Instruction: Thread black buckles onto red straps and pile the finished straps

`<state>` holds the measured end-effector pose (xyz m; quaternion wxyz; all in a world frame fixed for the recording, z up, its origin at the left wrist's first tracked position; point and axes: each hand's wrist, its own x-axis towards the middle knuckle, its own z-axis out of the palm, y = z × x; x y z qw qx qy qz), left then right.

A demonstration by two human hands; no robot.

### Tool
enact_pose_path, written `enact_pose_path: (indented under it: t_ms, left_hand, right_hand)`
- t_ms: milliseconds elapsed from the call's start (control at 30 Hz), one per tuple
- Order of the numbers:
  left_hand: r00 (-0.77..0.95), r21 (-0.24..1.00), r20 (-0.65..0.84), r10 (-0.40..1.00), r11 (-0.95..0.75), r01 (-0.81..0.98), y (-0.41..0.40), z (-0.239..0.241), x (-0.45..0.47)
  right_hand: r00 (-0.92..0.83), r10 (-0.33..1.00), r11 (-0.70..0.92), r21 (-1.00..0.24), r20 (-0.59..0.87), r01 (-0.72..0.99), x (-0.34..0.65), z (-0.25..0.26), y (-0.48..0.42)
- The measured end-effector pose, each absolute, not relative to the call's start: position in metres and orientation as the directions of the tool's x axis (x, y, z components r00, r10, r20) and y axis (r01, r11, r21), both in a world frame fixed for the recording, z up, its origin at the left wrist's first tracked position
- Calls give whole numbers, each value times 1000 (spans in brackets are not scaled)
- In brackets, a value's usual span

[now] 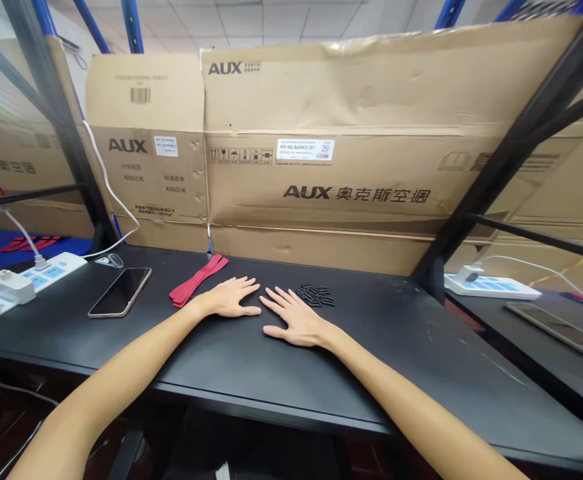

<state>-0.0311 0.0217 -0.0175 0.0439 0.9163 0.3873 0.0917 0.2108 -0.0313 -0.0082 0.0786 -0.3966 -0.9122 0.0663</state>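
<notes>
My left hand (pixel 232 297) lies flat on the black table (pixel 231 360) with its fingers spread and nothing in it. Just to its left is a bundle of red fabric straps (pixel 197 280), with black at the far end. My right hand (pixel 294 319) also rests palm down, fingers apart, holding nothing. Beside its fingers, to the right and behind, sits a small pile of black loop-shaped buckles or rings (pixel 315 295), too small to tell exactly. The two hands are close together, not touching each other.
A smartphone (pixel 120 292) lies at the left, near a white power strip (pixel 46 273) with plugs and cables. Cardboard panels (pixel 351 160) stand along the back edge. Black metal posts (pixel 501 147) frame the table. Another power strip (pixel 491 287) is beyond the right post.
</notes>
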Motion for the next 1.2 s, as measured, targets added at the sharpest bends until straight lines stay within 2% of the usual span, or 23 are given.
enact_pose_path:
  t_ms: [100,233,300,400,700,967,1033,1100,1200]
  left_hand:
    - [567,72,203,799,-589,805,24,-4,-40]
    - [201,-44,301,932,-197,979,31,9,-60]
    - [46,-64,268,962,-29,998,33,11,-71]
    - [-61,-81,186,981,77,994,34,9,-81]
    - [-69,-53,165,984,79,995,40,5,-88]
    - [-73,2,301,951,76,997,32,15,-84]
    - [-53,51,376,925,36,998,30,24,-79]
    - [4,149,427,904,-75,986,28,28,-70]
    - [107,356,386,916,-255,899,26,23,-51]
  right_hand:
    - [-677,731,679,-187,85,710,211,-8,-31]
    - [-668,741,666,-203,71,718,212,-7,-31]
    - [-663,745,660,-214,64,721,212,-7,-31]
    - [-661,748,654,-226,55,722,213,-7,-31]
    - [-650,757,645,-242,69,725,212,-7,-30]
    - [-575,788,612,-174,221,771,213,-15,-26]
    - [-541,803,584,-146,250,799,214,-17,-24]
    - [-503,823,547,-127,265,827,214,-19,-22]
    - [-482,830,528,-117,279,841,215,-21,-21]
